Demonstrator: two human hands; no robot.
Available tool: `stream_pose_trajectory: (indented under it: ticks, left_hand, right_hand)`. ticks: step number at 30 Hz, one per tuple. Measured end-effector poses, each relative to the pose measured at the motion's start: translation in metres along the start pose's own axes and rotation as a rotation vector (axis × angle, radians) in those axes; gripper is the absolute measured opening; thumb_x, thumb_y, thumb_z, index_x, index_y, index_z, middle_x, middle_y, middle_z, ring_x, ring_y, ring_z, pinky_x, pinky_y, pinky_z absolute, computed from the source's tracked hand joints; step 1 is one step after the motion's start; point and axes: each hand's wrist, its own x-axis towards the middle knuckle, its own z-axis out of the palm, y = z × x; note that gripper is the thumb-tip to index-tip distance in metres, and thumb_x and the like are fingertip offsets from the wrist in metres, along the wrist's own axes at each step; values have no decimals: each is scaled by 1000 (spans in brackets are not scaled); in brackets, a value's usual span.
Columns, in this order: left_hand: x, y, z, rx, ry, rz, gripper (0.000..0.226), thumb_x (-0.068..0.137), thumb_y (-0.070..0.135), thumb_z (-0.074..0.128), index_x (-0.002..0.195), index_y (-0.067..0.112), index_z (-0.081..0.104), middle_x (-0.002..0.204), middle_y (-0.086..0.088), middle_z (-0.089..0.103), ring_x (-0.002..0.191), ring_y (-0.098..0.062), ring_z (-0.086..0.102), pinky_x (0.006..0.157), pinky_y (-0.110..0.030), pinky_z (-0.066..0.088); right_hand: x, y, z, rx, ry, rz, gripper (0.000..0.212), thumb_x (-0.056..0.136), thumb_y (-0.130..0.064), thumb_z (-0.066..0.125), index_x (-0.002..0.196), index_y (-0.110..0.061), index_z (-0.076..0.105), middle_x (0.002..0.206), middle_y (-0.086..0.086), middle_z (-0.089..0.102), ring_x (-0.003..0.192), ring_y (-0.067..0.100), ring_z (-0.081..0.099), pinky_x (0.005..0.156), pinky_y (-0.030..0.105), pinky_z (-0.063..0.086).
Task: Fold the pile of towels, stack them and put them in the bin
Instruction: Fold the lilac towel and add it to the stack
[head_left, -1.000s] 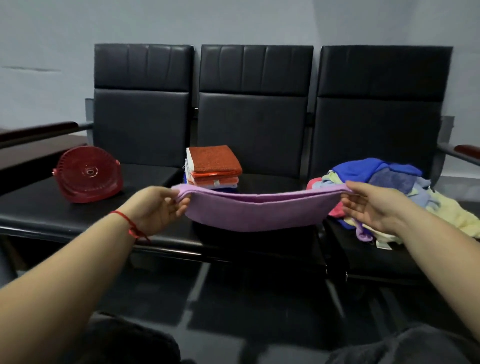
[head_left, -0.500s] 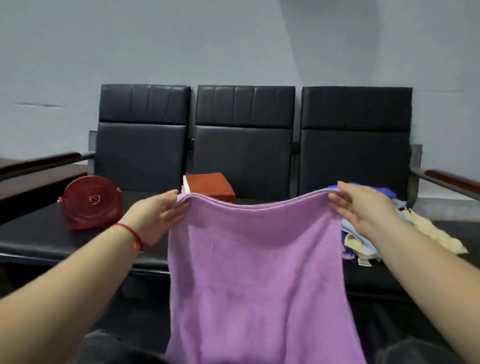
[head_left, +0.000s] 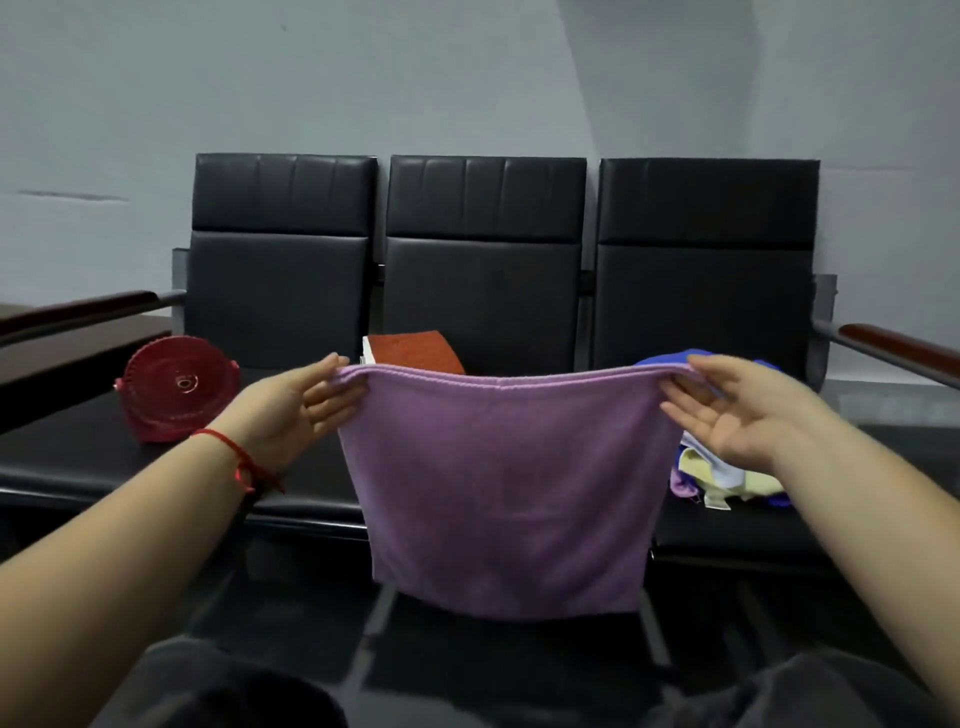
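While hanging doubled, purple towel (head_left: 506, 483) pinched by both hands (head_left: 291, 410) (head_left: 737, 410).

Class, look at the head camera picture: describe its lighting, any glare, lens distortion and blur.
Head view: dim, even light with no hard shadows; faint sheen on the black leather seat backs; wide-angle lens bends the forearms outward at the edges; the purple microfibre towel between the left hand and right hand is sharp enough, but the round red plastic object looks soft.

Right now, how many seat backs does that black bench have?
3: the left seat back behind the red bin, the middle seat back behind the folded towels, the right seat back behind the towel pile. None looks hidden.
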Motion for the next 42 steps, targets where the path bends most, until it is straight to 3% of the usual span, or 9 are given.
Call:
stream_pose_trajectory:
  ticks: [6, 11, 16, 19, 23, 26, 29, 36, 42]
  left_hand:
    - [8, 12, 5, -74, -30, 63, 13, 96, 22, 50, 94, 15, 61, 70, 2, 73, 64, -8, 70, 61, -21, 58]
    - [34, -29, -12, 122, 43, -128, 16, 98, 20, 48, 91, 12, 60, 63, -1, 71, 55, -7, 69, 56, -20, 56]
    - [64, -54, -20, 127, 107, -235, 11, 96, 9, 49, 91, 9, 59, 58, -3, 69, 49, -10, 67, 52, -23, 56]
    - [85, -59, -18, 170, 112, -295, 18, 96, 9, 46, 89, 19, 60, 54, 3, 66, 46, -8, 65, 67, -34, 52]
    - [122, -61, -12, 157, 112, -289, 27, 96, 10, 41, 88, 27, 61, 72, 4, 59, 59, -10, 65, 84, -44, 42]
    - [157, -67, -10, 194, 107, -249, 26, 98, 15, 39, 91, 30, 59, 83, 6, 53, 79, -11, 56, 102, -53, 29]
    - [192, -78, -12, 215, 82, -223, 26, 99, 20, 40, 113, 30, 58, 90, 7, 53, 83, -9, 55, 108, -56, 24]
    - [261, -99, -11, 128, 134, -102, 13, 96, 23, 49, 105, 25, 58, 92, 4, 57, 83, -10, 56, 91, -44, 36]
    - [292, -108, -18, 84, 158, -50, 24, 97, 23, 46, 119, 25, 54, 94, 6, 60, 90, -11, 59, 96, -42, 37]
  right_hand:
    - [9, -13, 7, 31, -29, -59, 10, 92, -15, 56, 83, -15, 60, 60, 2, 70, 57, 15, 71, 57, 32, 58]
    - [42, 18, -2, -90, 41, 68, 14, 94, -16, 55, 81, -16, 58, 55, 1, 68, 48, 14, 67, 85, 40, 48]
    - [82, 40, -5, -181, 76, 135, 14, 95, -12, 51, 83, -15, 57, 66, 6, 69, 60, 19, 69, 89, 44, 46]
    - [107, 44, 0, -209, 107, 155, 15, 95, -9, 47, 84, -15, 55, 84, 6, 62, 85, 22, 63, 101, 49, 38]
    - [147, 46, 11, -226, 146, 173, 16, 92, -7, 41, 85, -14, 53, 89, 6, 59, 92, 26, 60, 106, 56, 30]
    - [179, 51, 21, -205, 178, 180, 16, 90, -5, 38, 86, -12, 52, 88, 6, 58, 90, 27, 60, 106, 58, 29]
    - [212, 60, 28, -166, 208, 151, 19, 87, -5, 36, 94, -10, 53, 85, 6, 59, 92, 26, 61, 106, 58, 29]
    - [286, 80, 49, -130, 225, 16, 16, 85, -7, 38, 77, -17, 47, 77, 1, 52, 77, 19, 62, 99, 50, 35]
    - [314, 83, 63, -68, 204, -38, 16, 86, -6, 38, 76, -15, 47, 69, 2, 48, 70, 19, 60, 77, 43, 44]
